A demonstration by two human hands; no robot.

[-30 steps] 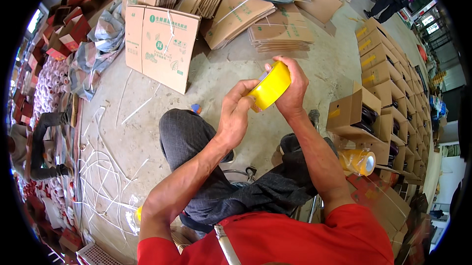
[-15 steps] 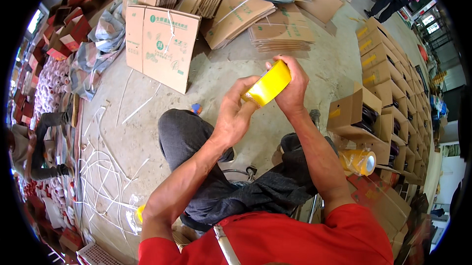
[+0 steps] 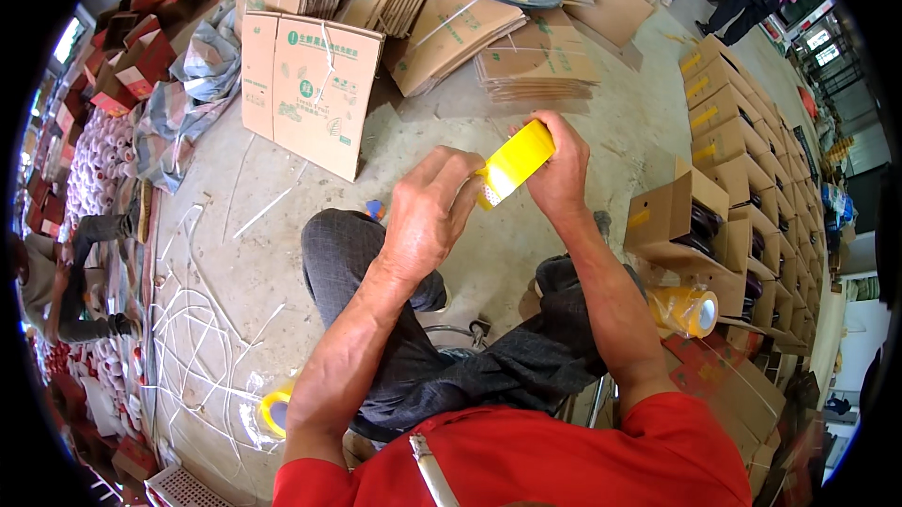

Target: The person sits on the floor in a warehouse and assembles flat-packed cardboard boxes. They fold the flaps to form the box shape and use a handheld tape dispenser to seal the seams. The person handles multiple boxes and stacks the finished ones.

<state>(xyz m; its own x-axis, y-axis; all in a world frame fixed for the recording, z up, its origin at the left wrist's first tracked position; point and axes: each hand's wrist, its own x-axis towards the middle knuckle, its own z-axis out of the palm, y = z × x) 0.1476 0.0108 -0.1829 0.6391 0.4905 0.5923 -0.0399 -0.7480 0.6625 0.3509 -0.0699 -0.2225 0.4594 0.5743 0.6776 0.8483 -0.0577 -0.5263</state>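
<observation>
My right hand (image 3: 564,173) is closed around the far right end of a roll of shiny yellow packing tape (image 3: 519,161), held tilted above and beyond my knees. At the roll's left end, my left hand (image 3: 425,208) has its fingers bent together, with the tips against the tape's edge. A small bit of yellow shows by those fingertips; whether it is a loose tape end is hard to tell. The roll's core is turned away from view.
Flattened cartons (image 3: 315,93) stand and lie ahead. Open boxes of dark purple produce (image 3: 700,220) are stacked at right, near wrapped tape rolls (image 3: 681,310). White straps (image 3: 202,338) tangle on the left floor beside another yellow tape roll (image 3: 274,411). A person sits far left; two stand far right.
My left hand has shifted left and turned, its fingers now at the roll's edge instead of under it. The roll has dipped slightly. More of the tape roll on the floor shows beside my left arm.
</observation>
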